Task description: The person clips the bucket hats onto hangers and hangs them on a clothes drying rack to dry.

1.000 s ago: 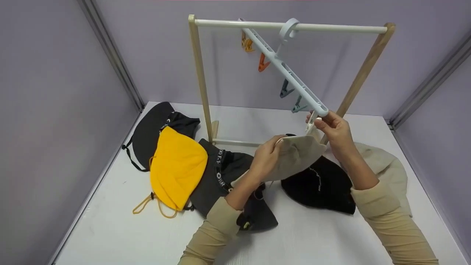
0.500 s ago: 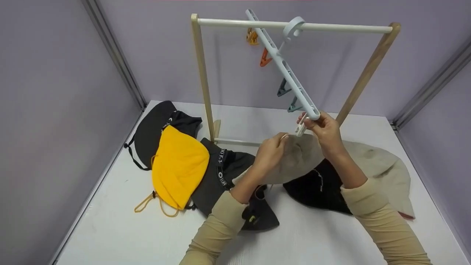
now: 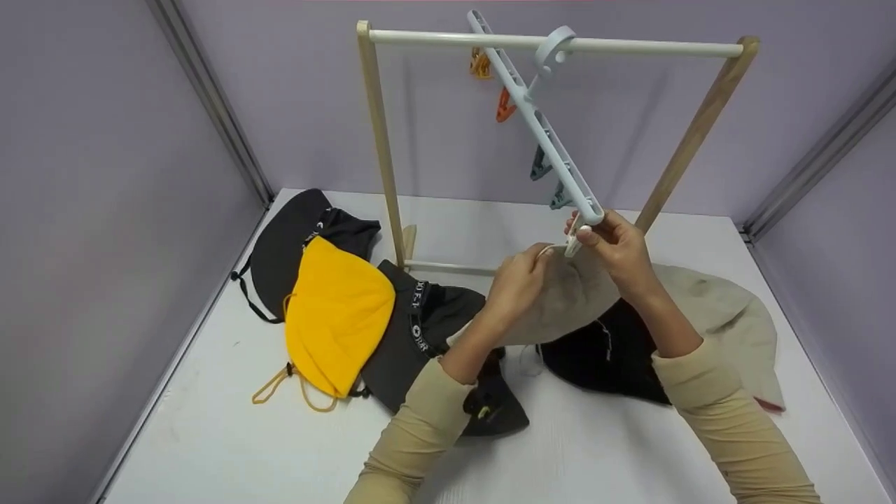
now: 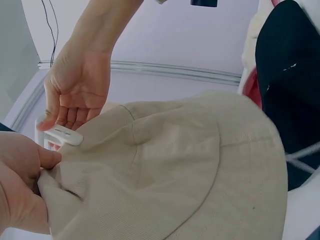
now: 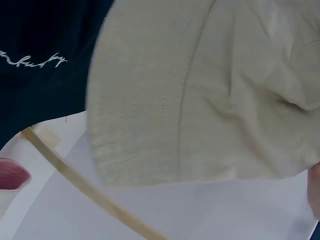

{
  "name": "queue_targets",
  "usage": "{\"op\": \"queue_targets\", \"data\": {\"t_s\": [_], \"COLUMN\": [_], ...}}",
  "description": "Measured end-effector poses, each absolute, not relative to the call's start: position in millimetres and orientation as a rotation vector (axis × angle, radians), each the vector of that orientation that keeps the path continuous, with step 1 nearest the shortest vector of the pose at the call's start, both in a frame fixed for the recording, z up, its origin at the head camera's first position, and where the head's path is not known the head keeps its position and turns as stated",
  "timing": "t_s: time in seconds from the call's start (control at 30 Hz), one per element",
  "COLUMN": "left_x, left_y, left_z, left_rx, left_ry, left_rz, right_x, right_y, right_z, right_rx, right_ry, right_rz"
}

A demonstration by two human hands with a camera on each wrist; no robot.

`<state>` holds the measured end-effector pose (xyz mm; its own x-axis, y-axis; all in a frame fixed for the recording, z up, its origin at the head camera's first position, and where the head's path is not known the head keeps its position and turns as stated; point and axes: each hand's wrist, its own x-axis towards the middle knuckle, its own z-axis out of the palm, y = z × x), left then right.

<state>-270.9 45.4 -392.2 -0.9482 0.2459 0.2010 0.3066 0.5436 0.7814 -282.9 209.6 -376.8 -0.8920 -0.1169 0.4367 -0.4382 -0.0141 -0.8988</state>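
A beige bucket hat (image 3: 577, 301) hangs between my hands, its brim turned down toward the table. My left hand (image 3: 516, 285) grips the top of its crown. With thumb and fingers, my right hand (image 3: 619, 255) pinches the white clip (image 3: 572, 245) at the near end of a light blue clip hanger (image 3: 546, 133). In the left wrist view the tip of the white clip (image 4: 65, 135) lies on the crown's fabric, beside my left thumb. The right wrist view shows mostly the beige hat (image 5: 145, 100), with only a sliver of hand at its edge.
The hanger hooks over the white bar (image 3: 651, 47) of a wooden rack. Left of it lie a yellow hat (image 3: 339, 315) and dark hats (image 3: 287, 252). A black hat (image 3: 602, 357) and another beige hat (image 3: 728, 308) lie at the right.
The hanger's near end and my right hand have shifted left, and its far end has risen above the bar. The white clip has come over the hat's top edge, close to my left fingers.
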Motion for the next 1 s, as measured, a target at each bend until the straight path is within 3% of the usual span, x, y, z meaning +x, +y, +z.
{"op": "queue_targets", "data": {"t_s": [0.33, 1.0], "left_x": [-266.2, -236.9], "left_y": [48.4, 36.9], "left_z": [-408.2, -486.6], "left_rx": [-0.584, -0.496], "left_ry": [-2.676, -2.811], "left_rz": [-1.455, -1.548], "right_x": [-279.0, -289.2], "right_y": [216.9, 232.7], "right_z": [-383.3, -390.2], "right_rx": [0.555, 0.539], "right_ry": [-2.062, -2.071], "right_rz": [2.027, 2.024]}}
